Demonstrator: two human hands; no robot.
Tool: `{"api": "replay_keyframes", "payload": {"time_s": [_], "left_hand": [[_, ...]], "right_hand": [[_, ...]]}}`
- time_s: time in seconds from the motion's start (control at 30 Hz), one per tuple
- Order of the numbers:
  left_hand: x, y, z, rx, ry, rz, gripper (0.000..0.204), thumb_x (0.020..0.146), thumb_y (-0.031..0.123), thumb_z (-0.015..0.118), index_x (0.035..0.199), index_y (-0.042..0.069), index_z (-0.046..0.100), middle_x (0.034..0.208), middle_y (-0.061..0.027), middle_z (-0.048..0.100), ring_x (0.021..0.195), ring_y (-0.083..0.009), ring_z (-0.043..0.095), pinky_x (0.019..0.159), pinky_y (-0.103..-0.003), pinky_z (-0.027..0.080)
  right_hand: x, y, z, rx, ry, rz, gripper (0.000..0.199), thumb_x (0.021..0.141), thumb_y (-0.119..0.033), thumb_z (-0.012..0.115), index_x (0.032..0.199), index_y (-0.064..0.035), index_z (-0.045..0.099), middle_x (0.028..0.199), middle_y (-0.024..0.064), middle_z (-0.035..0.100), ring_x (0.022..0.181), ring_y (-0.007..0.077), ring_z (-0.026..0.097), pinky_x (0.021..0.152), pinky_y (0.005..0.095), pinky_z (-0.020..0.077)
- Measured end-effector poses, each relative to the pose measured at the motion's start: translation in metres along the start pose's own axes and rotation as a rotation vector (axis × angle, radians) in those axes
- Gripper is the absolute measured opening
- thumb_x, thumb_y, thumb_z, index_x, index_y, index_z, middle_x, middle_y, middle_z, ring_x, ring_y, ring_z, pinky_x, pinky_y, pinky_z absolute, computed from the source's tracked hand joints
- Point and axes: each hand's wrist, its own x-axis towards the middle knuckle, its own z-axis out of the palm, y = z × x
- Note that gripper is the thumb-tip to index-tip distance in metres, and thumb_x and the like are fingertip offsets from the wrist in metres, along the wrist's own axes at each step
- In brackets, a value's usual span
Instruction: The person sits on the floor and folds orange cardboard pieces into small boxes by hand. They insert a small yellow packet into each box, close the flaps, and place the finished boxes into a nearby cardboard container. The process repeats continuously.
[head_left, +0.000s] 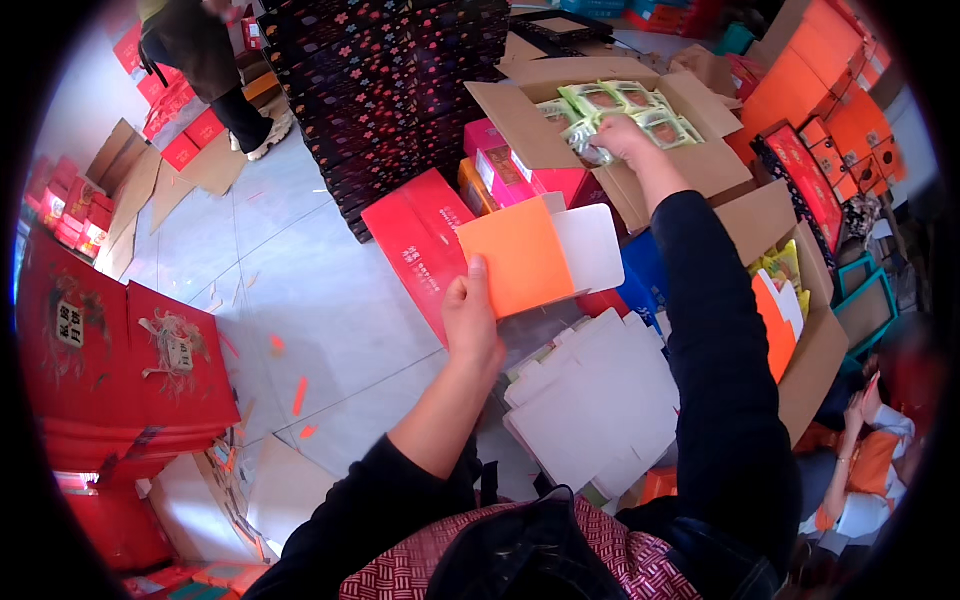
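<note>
Head view: the left hand (474,308) held an orange card box (515,260) by its near left side, the thumb laid over the upper face and the fingers mostly hidden beneath; a white flap (592,248) stood out from the box on the right. The box was held above the floor, between a red box (418,245) and a stack of white card pieces (595,395). The right hand (622,140) reached into an open brown carton (690,168), its fingers bent down onto green-edged, clear-fronted packets (664,128); whether they had closed on a single packet could not be told. The orange box was judged light and fairly stiff along its folds, with broad faces likely to dent under a hard squeeze; a folded edge, away from the flap, appeared the best place to take hold. The packets were judged light, with thin, slippery film around contents that might crumble, so that a gentle pinch at the sealed margin seemed safer than pressure on the middle. To the right stood a second carton (812,372), holding yellow packets (786,264); beyond the red box rose a tall stack of dark flowered boxes (385,90).
</note>
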Motion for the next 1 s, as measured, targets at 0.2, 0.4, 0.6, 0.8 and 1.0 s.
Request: {"api": "replay_keyframes", "payload": {"time_s": [0.2, 0.4, 0.6, 0.8, 1.0], "left_hand": [[-0.006, 0.0, 0.006, -0.138, -0.04, -0.072, 0.035, 0.094, 0.037, 0.053, 0.073, 0.01, 0.045, 0.078, -0.0019, 0.056, 0.07, -0.0113, 0.054, 0.065, -0.031, 0.049], [-0.007, -0.009, 0.009, -0.201, -0.045, -0.125, 0.037, 0.096, 0.041, 0.044, 0.105, 0.006, 0.051, 0.106, -0.0081, 0.061, 0.094, -0.0233, 0.061, 0.077, -0.045, 0.05], [-0.058, 0.003, 0.033, -0.426, -0.043, -0.119, 0.031, 0.095, 0.037, 0.048, 0.081, 0.009, 0.049, 0.085, -0.0043, 0.06, 0.074, -0.0143, 0.058, 0.063, -0.031, 0.049], [-0.108, -0.038, 0.023, -0.407, -0.38, 0.118, 0.03, 0.096, 0.031, 0.05, 0.077, 0.008, 0.05, 0.08, -0.0006, 0.057, 0.073, -0.0088, 0.052, 0.066, -0.025, 0.045], [-0.201, -0.074, -0.007, -0.464, -0.431, -0.224, 0.033, 0.09, 0.039, 0.059, 0.086, 0.011, 0.042, 0.075, 0.001, 0.052, 0.067, -0.0082, 0.05, 0.057, -0.025, 0.043]], "right_hand": [[-0.04, -0.05, -0.011, -0.253, 0.389, -0.141, 0.018, 0.069, -0.007, 0.061, 0.086, 0.0003, 0.058, 0.087, 0.0239, 0.063, 0.082, 0.0369, 0.061, 0.076, 0.0424, 0.0486], [-0.16, -0.108, -0.078, 0.208, 0.714, -0.403, 0.02, 0.077, -0.012, 0.065, 0.073, -0.0028, 0.048, 0.071, 0.0145, 0.056, 0.071, 0.0336, 0.057, 0.067, 0.0393, 0.0457], [-0.272, -0.095, -0.056, 0.048, 0.527, -0.294, 0.02, 0.075, -0.009, 0.067, 0.073, -0.003, 0.048, 0.065, 0.0096, 0.051, 0.063, 0.0234, 0.051, 0.06, 0.0354, 0.0432], [-0.35, -0.124, -0.076, -0.201, 0.391, -0.461, 0.007, 0.081, -0.006, 0.058, 0.085, -0.0016, 0.057, 0.094, 0.016, 0.062, 0.086, 0.0327, 0.059, 0.078, 0.0381, 0.0454], [-0.531, -0.093, -0.062, 0.503, 0.79, -0.102, 0.055, 0.091, -0.008, 0.054, 0.137, 0.0008, 0.027, 0.14, 0.0185, 0.03, 0.127, 0.0273, 0.036, 0.104, 0.0382, 0.0312]]}}
